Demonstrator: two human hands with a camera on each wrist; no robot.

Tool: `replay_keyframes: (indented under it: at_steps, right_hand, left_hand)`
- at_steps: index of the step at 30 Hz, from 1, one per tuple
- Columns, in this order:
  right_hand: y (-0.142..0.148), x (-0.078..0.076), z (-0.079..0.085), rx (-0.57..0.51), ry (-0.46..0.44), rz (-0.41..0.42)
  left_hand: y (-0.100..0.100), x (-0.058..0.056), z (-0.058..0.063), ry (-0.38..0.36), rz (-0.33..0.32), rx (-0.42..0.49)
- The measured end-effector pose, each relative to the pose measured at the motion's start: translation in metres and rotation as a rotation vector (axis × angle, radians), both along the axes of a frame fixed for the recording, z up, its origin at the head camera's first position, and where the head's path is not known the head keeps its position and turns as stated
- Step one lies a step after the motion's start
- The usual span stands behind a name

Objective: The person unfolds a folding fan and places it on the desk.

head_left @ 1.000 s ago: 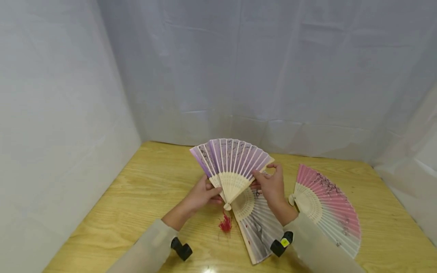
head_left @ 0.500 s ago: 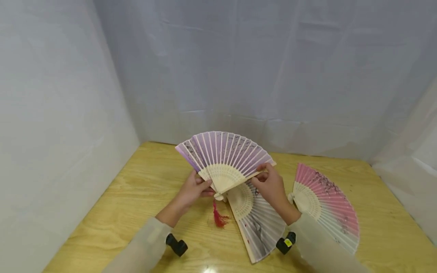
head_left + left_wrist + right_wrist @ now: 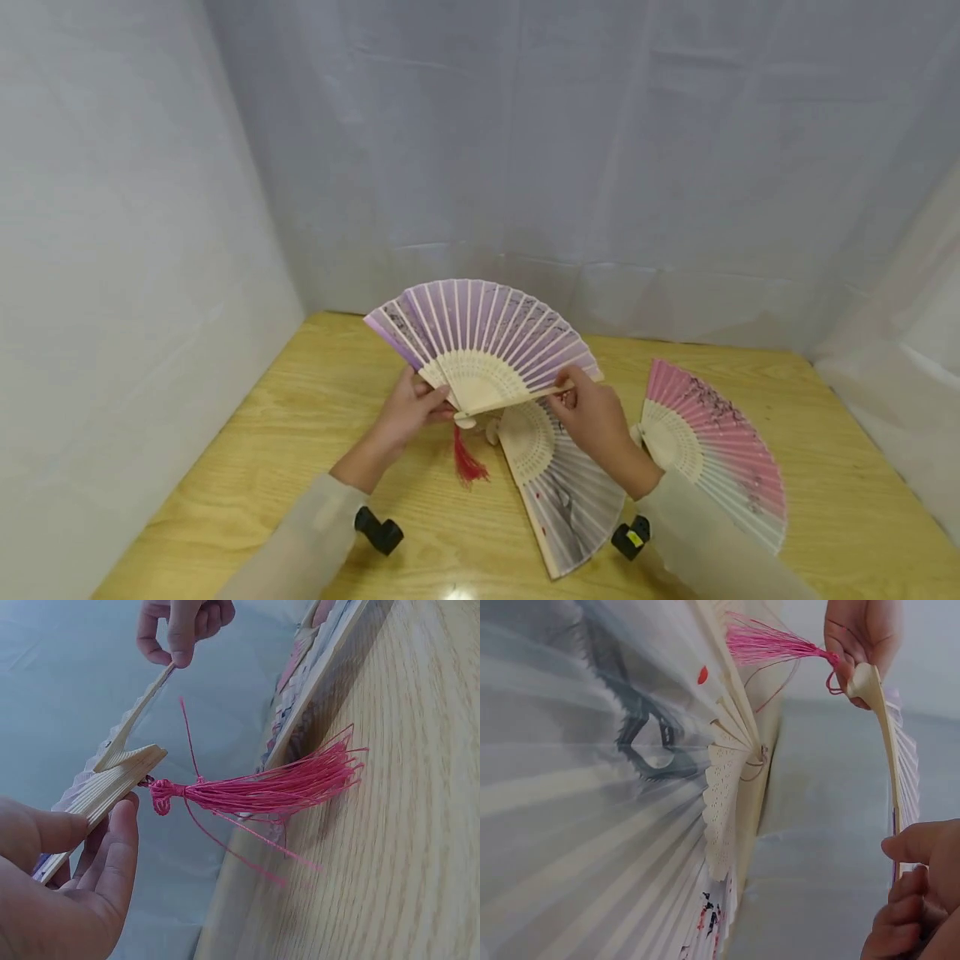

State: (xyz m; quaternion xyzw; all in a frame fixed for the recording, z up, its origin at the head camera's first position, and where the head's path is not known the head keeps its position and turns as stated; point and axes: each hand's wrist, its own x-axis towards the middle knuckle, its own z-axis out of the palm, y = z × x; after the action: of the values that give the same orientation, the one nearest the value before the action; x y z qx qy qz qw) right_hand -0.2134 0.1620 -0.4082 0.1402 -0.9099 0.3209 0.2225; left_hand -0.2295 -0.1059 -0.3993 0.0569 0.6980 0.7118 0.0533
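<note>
A purple folding fan with pale wooden ribs is spread wide above the table. My left hand pinches its left ribs near the pivot, thumb in front and fingers behind. With thumb and fingers, my right hand grips the right outer rib. A red tassel hangs from the pivot; in the left wrist view the pink-looking tassel dangles beside the ribs. Below the right hand lies a spread grey-white fan, partly covered by that hand and the purple fan.
A pink and pale green fan lies spread at the right, partly under the right forearm. The wooden table ends at a hanging grey-white sheet behind, with white sheets on both sides.
The purple fan has been spread wider, its right edge tilting lower. My left hand has shifted left and slightly up with the pivot and tassel, while the right hand stays near its place.
</note>
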Motion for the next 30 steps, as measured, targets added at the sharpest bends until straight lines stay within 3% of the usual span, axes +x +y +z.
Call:
replay_keyframes:
  at_steps: [4, 12, 15, 24, 30]
  right_hand:
    - [-0.002, 0.003, 0.0, 0.101, 0.082, -0.035]
    - [-0.007, 0.001, -0.001, 0.158, 0.376, -0.001]
    - [-0.01, 0.0, -0.002, 0.189, 0.423, 0.003]
    - [-0.025, 0.008, -0.003, 0.277, 0.282, 0.006]
    - [-0.04, 0.014, 0.0, 0.271, 0.192, 0.035]
  left_hand:
    - [-0.004, -0.003, 0.003, -0.002, 0.025, 0.005]
    - [-0.011, -0.013, 0.008, 0.018, 0.069, -0.003]
    - [-0.013, -0.018, 0.01, 0.035, 0.092, -0.015]
    - [-0.023, -0.029, 0.017, 0.05, 0.133, -0.004]
    - [-0.031, -0.033, 0.019, 0.045, 0.151, -0.011]
